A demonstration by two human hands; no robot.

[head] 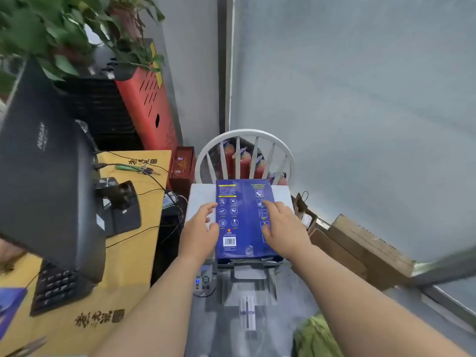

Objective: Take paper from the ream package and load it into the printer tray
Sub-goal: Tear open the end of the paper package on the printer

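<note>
We are seeing a barcode with small digits under it on the blue ream package (244, 217), but the digits are too small to read. Near its top a yellow strip is carrying tiny print, and rows of white round icons are standing under it; at the upper right there is a white heading, too blurred for us to make out. On the yellow tabletop cover (134, 253) we are noticing dark brush-style characters in two places. The black box (43, 176) is showing a slanted white brand word, not legible.
</note>
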